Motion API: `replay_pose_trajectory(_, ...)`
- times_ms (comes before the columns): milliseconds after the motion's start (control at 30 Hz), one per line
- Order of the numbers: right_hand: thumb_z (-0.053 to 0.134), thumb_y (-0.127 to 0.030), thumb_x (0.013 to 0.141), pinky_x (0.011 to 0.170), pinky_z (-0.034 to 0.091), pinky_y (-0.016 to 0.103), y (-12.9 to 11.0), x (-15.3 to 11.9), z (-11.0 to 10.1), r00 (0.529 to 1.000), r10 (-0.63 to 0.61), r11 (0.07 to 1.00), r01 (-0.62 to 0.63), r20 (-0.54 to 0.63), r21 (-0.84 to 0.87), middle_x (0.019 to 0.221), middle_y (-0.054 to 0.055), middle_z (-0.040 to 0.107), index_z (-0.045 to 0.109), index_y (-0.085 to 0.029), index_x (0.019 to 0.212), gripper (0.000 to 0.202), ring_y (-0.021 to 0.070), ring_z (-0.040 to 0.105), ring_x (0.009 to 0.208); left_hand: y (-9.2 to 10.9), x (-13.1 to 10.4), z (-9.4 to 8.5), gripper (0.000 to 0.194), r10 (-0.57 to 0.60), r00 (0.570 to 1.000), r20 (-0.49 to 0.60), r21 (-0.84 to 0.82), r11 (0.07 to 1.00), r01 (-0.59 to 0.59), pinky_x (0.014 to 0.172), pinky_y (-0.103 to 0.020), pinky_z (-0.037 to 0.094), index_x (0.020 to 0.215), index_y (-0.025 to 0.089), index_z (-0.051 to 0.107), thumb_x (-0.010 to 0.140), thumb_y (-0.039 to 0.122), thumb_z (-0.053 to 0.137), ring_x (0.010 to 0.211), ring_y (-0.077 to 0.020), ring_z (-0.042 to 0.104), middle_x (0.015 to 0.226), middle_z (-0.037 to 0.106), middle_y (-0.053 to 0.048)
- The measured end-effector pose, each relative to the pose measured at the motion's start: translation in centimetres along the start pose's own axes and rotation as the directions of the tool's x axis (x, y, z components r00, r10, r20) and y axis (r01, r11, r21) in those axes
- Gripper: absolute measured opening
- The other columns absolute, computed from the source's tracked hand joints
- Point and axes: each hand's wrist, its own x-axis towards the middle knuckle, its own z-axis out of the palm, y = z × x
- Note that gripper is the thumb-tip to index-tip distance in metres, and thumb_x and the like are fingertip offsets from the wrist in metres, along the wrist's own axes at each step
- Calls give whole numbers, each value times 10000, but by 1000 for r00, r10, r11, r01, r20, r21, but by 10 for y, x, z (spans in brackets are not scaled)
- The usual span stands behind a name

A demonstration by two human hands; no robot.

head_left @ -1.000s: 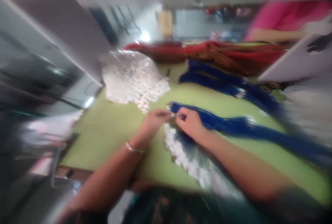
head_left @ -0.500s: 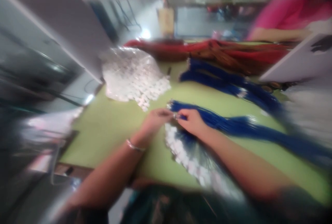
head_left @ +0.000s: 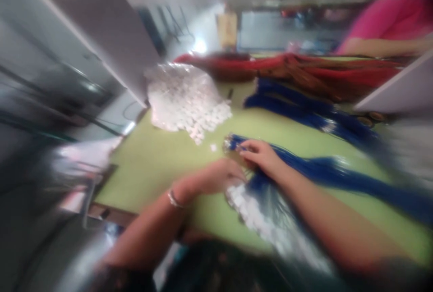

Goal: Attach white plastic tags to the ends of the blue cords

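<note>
My left hand (head_left: 223,175), with a bracelet at the wrist, is closed in a pinch on a thin wire at the front end of a row of white connectors (head_left: 250,208). These connectors sit on blue wires fanned toward me, some blurred. Above and right of it, my right hand (head_left: 262,154) pinches a blue wire at the tip of the near bundle of blue wires (head_left: 314,166). Small metallic-looking ends (head_left: 228,143) show at that tip. A single white connector (head_left: 213,147) lies apart on the green table (head_left: 142,166).
A clear plastic bag (head_left: 181,89) spills many white connectors (head_left: 199,125) onto the table. Behind are another blue wire bundle (head_left: 287,102) and a long red and brown bundle (head_left: 277,64). A person in a pink sleeve (head_left: 382,24) is at the far right, beside a grey panel (head_left: 402,80).
My hands were together at a wire end; now they are apart. The left has moved down to the row of connectors, the right stays at the bundle's tip. The view has shifted slightly.
</note>
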Motion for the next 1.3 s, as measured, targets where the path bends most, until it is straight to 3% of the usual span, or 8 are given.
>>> replay_pose_trajectory(67, 646, -364, 681, 488, 381, 225, 2, 0, 2, 1000, 16, 1000, -15, -12, 26, 577, -37, 584, 617, -174, 823, 240, 92, 471, 475, -10, -3, -12, 163, -149, 920, -362, 61, 981, 183, 725, -298, 436, 781, 212, 745, 813, 259, 592, 703, -184, 594, 779, 700, -68)
replay_pose_trajectory(100, 632, -364, 689, 480, 369, 223, 2, 0, 3, 999, 16, 1000, -15, -34, 15, 562, -41, 571, 609, -175, 821, 232, 89, 454, 466, -18, -4, -18, 137, -211, 807, -551, 38, 960, 277, 697, -294, 423, 740, 203, 725, 787, 287, 627, 683, -185, 573, 736, 679, -63)
replay_pose_trajectory(200, 613, -319, 680, 496, 360, 220, 1, 1, 9, 994, -42, 991, 29, -101, -132, 565, -35, 552, 596, -171, 753, 166, 94, 452, 502, -39, -2, -30, 148, -319, 567, -759, -112, 923, 369, 683, -278, 398, 679, 187, 662, 634, 279, 769, 739, -212, 547, 645, 602, -48)
replay_pose_trajectory(467, 539, -227, 668, 580, 399, 221, 3, -1, 17, 966, -191, 927, 120, -173, -356, 618, -22, 573, 576, -172, 659, 67, 109, 487, 589, -53, 0, -35, 112, -329, 634, -700, -25, 899, 438, 622, -276, 378, 708, 189, 707, 635, 266, 743, 628, -166, 497, 596, 577, -19)
replay_pose_trajectory(600, 549, -269, 702, 579, 391, 221, 1, -2, 17, 953, -226, 925, 145, -201, -351, 621, -14, 572, 594, -170, 664, 116, 112, 479, 594, -45, -1, -32, 328, -381, 729, -569, -284, 923, 262, 582, -251, 402, 1013, 174, 723, 726, 330, 687, 589, -125, 508, 660, 616, -23)
replay_pose_trajectory(700, 564, -316, 719, 564, 378, 216, -2, -3, 16, 949, -237, 926, 156, -209, -344, 604, -15, 546, 576, -171, 640, 165, 110, 460, 592, -30, 4, -21, 354, -486, 774, -407, -602, 779, 173, 493, -209, 346, 1014, 149, 710, 733, 362, 693, 520, -79, 454, 629, 575, -12)
replay_pose_trajectory(867, 543, -267, 690, 545, 364, 207, -5, -5, 16, 949, -238, 925, 158, -204, -345, 574, -30, 510, 507, -180, 590, 137, 100, 445, 571, -12, 14, -5, 251, -562, 768, -307, -818, 568, 88, 440, -165, 294, 905, 149, 660, 735, 326, 714, 491, -55, 447, 589, 543, 5)
replay_pose_trajectory(1300, 520, -253, 700, 542, 351, 210, -1, -7, 18, 950, -269, 889, 183, -156, -420, 557, -32, 513, 497, -182, 586, 136, 96, 434, 544, -13, 19, 4, 313, -575, 767, -285, -768, 616, 177, 363, -158, 197, 697, 138, 589, 726, 422, 718, 375, -16, 338, 513, 483, 33)
